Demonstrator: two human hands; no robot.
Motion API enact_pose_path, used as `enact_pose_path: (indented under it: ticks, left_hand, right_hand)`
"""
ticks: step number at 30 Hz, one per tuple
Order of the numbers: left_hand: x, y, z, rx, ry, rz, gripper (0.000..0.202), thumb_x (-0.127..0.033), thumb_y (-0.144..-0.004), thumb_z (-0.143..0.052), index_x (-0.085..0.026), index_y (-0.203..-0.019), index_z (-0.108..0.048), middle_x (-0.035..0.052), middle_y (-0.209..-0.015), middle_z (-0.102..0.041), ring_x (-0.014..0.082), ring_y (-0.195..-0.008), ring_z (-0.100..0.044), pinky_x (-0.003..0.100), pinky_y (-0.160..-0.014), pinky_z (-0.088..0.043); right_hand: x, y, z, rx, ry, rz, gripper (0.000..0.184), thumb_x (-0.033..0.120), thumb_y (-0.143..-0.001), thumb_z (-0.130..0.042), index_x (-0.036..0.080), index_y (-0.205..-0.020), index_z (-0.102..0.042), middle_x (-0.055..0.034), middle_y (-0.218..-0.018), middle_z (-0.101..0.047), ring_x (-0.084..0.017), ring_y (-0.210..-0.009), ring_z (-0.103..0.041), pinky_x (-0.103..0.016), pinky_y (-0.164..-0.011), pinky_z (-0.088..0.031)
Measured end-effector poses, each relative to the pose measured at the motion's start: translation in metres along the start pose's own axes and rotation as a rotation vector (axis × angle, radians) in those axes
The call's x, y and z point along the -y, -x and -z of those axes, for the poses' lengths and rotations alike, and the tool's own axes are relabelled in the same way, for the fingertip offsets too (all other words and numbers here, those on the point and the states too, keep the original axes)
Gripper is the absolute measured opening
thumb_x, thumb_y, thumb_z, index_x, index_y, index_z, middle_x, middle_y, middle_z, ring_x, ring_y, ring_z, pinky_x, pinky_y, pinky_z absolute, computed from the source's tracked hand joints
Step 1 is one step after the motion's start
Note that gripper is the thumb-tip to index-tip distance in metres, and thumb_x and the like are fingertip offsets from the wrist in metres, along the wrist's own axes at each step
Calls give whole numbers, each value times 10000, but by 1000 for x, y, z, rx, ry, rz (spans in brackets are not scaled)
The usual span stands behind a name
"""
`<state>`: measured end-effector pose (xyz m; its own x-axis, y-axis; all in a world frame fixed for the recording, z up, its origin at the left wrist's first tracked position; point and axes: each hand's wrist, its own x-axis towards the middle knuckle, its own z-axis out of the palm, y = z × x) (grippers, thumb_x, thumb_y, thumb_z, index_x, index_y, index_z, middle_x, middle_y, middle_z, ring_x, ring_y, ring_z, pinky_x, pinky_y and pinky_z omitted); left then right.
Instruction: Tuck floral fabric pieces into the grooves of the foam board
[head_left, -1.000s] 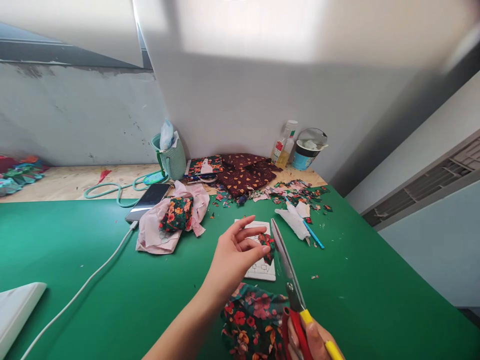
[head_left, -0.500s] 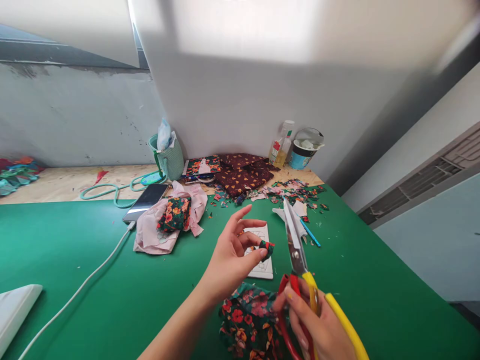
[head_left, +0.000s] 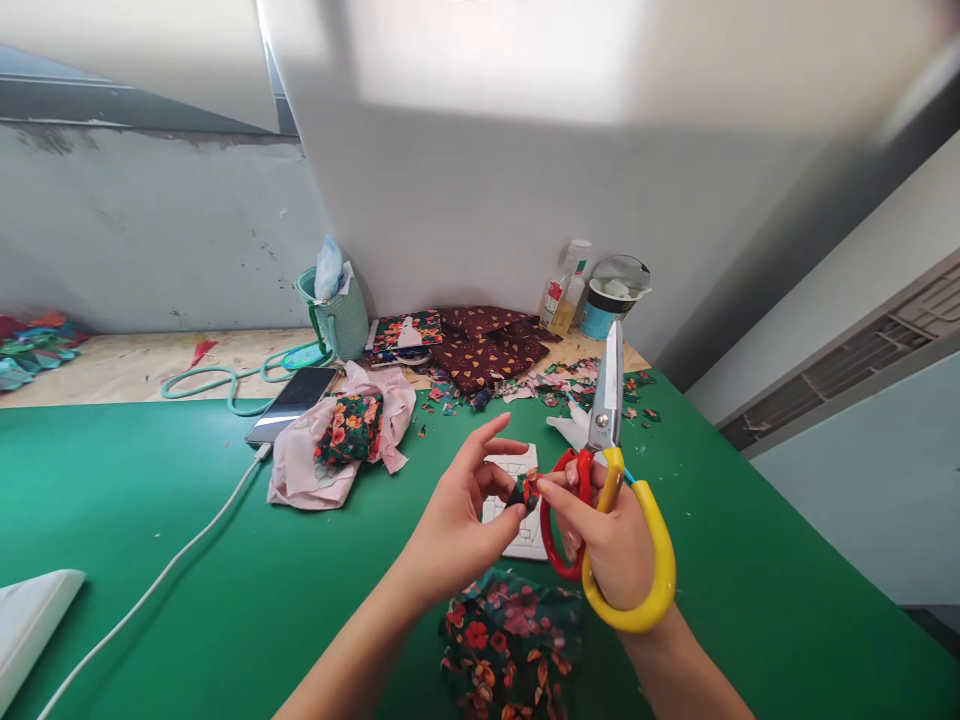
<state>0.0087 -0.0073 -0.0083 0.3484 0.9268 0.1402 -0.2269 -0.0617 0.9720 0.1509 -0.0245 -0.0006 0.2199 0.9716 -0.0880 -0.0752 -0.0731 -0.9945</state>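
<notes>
Right hand [head_left: 621, 545] moved to floral scrap [head_left: 523, 491] | green tabletop [head_left: 225, 610] | grey wall [head_left: 480, 220] behind

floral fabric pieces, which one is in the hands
The small scrap pinched by the left hand; one larger piece lies on pink cloth, another on the green tabletop.

A cloth-cutting corner it was, home or workshop too close to call!
Snippets [head_left: 570, 378] lay strewn by the green table's [head_left: 247, 590] far right corner, patterned maroon cloth [head_left: 484, 350] along the far edge, big scissors [head_left: 603, 415] up above it all; and there, everyday touches: bottle [head_left: 564, 295] and tub [head_left: 598, 318] near that same corner, a plugged-in phone [head_left: 296, 402] farther left, a scuffed wall [head_left: 187, 230] behind.
</notes>
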Motion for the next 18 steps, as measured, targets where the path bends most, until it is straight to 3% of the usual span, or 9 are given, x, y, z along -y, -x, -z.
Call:
enact_pose_path:
  ticks: [4, 7, 9, 13, 18]
  left_hand:
    - [-1, -1, -1, -53, 87, 141, 653, -156, -722, -712, -234, -1307, -431, 82, -1176, -552, 74, -715, -533, 227, -662, -457]
    - [-1, -4, -3, -165, 218, 255, 599, -253, -666, -790, -163, -1197, -527, 58, -959, -625, 108, -721, -583, 235, -656, -470]
    - [-1, -6, -4, -214, 265, 257, 576, -262, -624, -825, -145, -1128, -573, 27, -816, -639, 128, -717, -604, 245, -662, -482]
    - [-1, -6, -5, -240, 234, 216, 445, -256, -612, -834, -132, -996, -646, 20, -728, -660, 120, -645, -598, 232, -607, -472]
    - [-1, -6, -4, -274, 218, 227, 350, -260, -592, -843, -136, -880, -688, 35, -726, -682, 137, -659, -614, 247, -621, -482]
  right_hand:
    - [-5, -3, 0, -39, 14, 83, 239, 338, -660, -750, 183, -695, -572, 52, -517, -523, -102, -463, -484, -226, -452, -411]
    - [-9, -1, 0, -35, 42, 153, 234, 311, -687, -741, 194, -714, -541, 16, -674, -614, -146, -646, -592, -261, -627, -495]
    - [-10, 1, 0, -21, 79, 163, 221, 314, -720, -719, 198, -722, -531, 13, -694, -617, -152, -673, -603, -273, -662, -503]
    - [-9, 5, -1, -33, 142, 142, 224, 351, -748, -695, 197, -739, -532, 5, -701, -614, -147, -631, -591, -265, -604, -490]
    - [-10, 12, 4, -37, 157, 84, 267, 411, -735, -707, 200, -739, -542, 64, -510, -497, -98, -422, -445, -249, -490, -426]
